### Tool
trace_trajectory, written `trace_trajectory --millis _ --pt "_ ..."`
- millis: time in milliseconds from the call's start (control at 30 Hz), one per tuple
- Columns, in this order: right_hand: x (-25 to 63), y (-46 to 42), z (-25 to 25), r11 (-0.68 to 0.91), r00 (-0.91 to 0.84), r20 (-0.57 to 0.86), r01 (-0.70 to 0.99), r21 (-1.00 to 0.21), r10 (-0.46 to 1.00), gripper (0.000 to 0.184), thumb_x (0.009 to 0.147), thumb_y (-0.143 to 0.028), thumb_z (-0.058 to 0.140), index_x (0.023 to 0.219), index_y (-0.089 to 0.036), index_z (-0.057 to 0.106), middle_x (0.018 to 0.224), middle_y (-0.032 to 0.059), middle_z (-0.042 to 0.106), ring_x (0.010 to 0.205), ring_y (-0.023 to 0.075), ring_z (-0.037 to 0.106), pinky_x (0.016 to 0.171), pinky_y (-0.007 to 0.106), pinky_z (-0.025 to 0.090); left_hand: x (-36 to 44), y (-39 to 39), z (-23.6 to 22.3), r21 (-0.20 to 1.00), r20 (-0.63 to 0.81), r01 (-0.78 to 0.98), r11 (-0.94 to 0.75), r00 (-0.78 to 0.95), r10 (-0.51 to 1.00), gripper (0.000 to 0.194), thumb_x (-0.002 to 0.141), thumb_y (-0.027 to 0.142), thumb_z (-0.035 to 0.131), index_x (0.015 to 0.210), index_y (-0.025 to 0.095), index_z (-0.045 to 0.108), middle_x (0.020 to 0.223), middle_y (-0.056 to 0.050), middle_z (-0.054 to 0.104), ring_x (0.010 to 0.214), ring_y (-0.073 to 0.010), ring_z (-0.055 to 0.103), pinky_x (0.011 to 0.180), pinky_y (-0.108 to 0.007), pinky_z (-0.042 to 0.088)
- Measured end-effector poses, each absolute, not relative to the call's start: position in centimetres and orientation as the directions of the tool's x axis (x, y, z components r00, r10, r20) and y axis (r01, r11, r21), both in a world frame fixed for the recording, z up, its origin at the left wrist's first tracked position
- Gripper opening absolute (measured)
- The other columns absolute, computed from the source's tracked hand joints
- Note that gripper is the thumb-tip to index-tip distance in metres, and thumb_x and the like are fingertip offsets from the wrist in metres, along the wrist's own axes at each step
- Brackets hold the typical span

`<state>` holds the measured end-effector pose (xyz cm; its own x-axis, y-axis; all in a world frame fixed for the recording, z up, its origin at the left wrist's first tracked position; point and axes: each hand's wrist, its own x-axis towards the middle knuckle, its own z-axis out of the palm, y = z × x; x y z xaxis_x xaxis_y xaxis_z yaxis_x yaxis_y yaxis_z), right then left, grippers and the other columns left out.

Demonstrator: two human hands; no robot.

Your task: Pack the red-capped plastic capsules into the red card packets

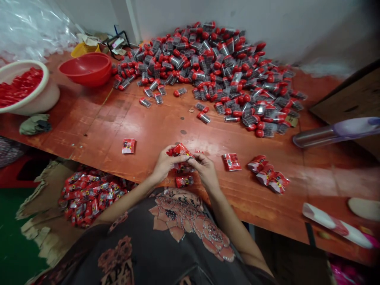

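This is a small packing workshop, set up for hand work in bulk. A long orange-red wooden table (89, 130) carries a great heap of red-capped clear plastic capsules (208, 67), a white plastic basin (26, 65) and a red plastic bowl (86, 69). Beside it, glossy red foil sachets (92, 198) pile on torn brown cardboard (44, 198) over a green floor (18, 233).

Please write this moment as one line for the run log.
left hand: pinches red sachet | right hand: on same sachet | nearby: loose red sachets | behind: heap of red-capped tubes
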<state>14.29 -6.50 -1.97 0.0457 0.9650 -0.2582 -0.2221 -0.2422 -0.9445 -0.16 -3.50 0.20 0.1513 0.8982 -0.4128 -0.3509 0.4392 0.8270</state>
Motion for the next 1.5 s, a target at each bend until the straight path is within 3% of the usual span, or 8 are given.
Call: trace_trajectory --millis 200,367,633,800,933,1133,1300,1500 --pt "18.7 -7.1 -3.1 -0.203 0.089 -0.192 0.139 -0.969 0.977 0.024 0.07 -0.036 0.074 0.09 -0.022 0.074 0.082 0.0005 0.065 0.068 0.0142 0.058 0.064 0.031 0.05 -2.7 -1.7 -0.4 0.721 -0.479 -0.525 0.452 0.094 0.873 0.042 0.062 0.016 0.081 0.101 0.017 0.065 0.096 -0.01 0.072 0.082 -0.0212 0.069 0.075 -0.036 0.055" --pt "19.0 -6.8 -2.3 -0.084 0.091 -0.045 0.495 -0.865 0.995 0.032 0.074 -0.042 0.073 0.102 -0.026 0.073 0.082 0.0006 0.058 0.068 0.0158 0.055 0.07 0.034 0.049 -2.7 -0.9 -0.5 0.661 -0.499 -0.569 0.49 0.155 0.853 0.039 0.063 0.01 0.078 0.099 0.017 0.066 0.096 -0.011 0.073 0.085 -0.0225 0.07 0.079 -0.038 0.055" --pt "13.1 -2.2 -1.2 0.098 0.017 0.112 0.368 -0.924 0.994 0.026 0.088 -0.025 0.053 0.113 -0.023 0.062 0.099 0.0033 0.071 0.089 0.0182 0.066 0.079 0.031 0.052 0.8 0.2 -1.5 0.699 -0.454 -0.587 0.409 0.077 0.888 0.032 0.053 0.015 0.086 0.078 0.013 0.067 0.069 0.0 0.069 0.061 -0.0112 0.064 0.062 -0.023 0.052" --pt "14.7 1.0 -1.5 0.207 -0.13 0.163 0.542 -0.815 0.978 0.033 0.09 -0.02 0.048 0.121 -0.027 0.06 0.106 0.0025 0.073 0.09 0.0178 0.069 0.08 0.03 0.052 0.6 2.1 -1.6 0.692 -0.433 -0.621 0.368 0.051 0.9 0.044 0.051 0.016 0.087 0.091 0.015 0.069 0.079 -0.003 0.073 0.07 -0.0152 0.069 0.067 -0.026 0.055" --pt "17.7 5.6 -1.9 0.169 -0.114 0.127 0.747 -0.643 0.985 0.022 0.093 -0.031 0.05 0.105 -0.029 0.069 0.087 -0.0005 0.074 0.08 0.0169 0.068 0.074 0.027 0.051 0.4 3.3 -1.6 0.708 -0.423 -0.63 0.318 -0.017 0.906 0.04 0.05 0.019 0.089 0.085 0.015 0.068 0.073 0.0 0.071 0.064 -0.0132 0.067 0.068 -0.027 0.055" --pt "21.4 12.3 -5.2 -0.01 0.106 0.134 0.82 -0.573 0.985 0.03 0.086 -0.023 0.056 0.111 -0.01 0.065 0.11 0.0197 0.064 0.105 0.029 0.054 0.095 0.045 0.039 0.5 4.3 -1.5 0.647 -0.48 -0.687 0.331 -0.03 0.877 0.032 0.052 0.022 0.089 0.07 0.014 0.064 0.064 0.002 0.067 0.057 -0.0101 0.063 0.06 -0.023 0.052" --pt "20.1 9.5 -6.1 0.022 0.052 0.099 0.778 -0.628 0.994 0.032 0.082 -0.027 0.063 0.111 -0.016 0.068 0.095 0.0092 0.061 0.09 0.0238 0.056 0.087 0.041 0.046 0.0 4.6 -1.4 0.537 -0.598 -0.752 0.382 -0.019 0.802 0.024 0.062 0.014 0.083 0.069 0.014 0.061 0.064 0.001 0.066 0.057 -0.0096 0.063 0.062 -0.024 0.053" --pt "15.5 0.5 -2.0 0.221 0.143 0.344 0.532 -0.817 0.928 0.044 0.086 -0.033 0.063 0.13 -0.033 0.058 0.107 0.0057 0.051 0.096 0.0212 0.056 0.082 0.04 0.053 -0.1 4.5 -2.0 0.544 -0.61 -0.744 0.388 -0.033 0.791 0.018 0.069 0.016 0.078 0.076 0.015 0.062 0.07 -0.002 0.066 0.069 -0.0138 0.065 0.071 -0.03 0.055"
